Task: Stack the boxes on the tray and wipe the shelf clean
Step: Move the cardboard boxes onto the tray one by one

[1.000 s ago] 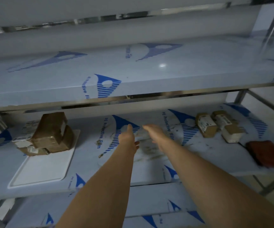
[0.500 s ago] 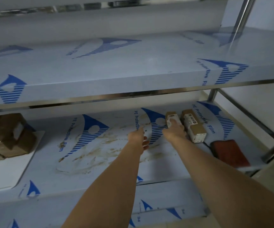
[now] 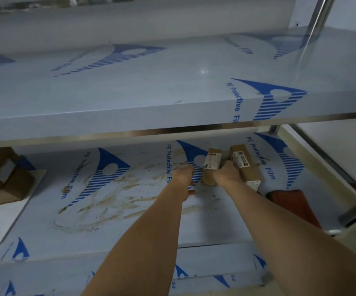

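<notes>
Boxes already sit stacked on the tray at left; right hand grips another box; left hand hovers loosely curled; stained shelf unwiped.

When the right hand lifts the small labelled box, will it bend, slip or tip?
The small labelled box looks like stiff cardboard, so probably it keeps its shape. The right hand spans it alone, so it is likely light. Its glossy label might slide slightly.

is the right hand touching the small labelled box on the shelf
Touching. The head view shows the right hand wrapped round the near end of the small labelled box, its fingers against the box's side, with no gap visible.
</notes>
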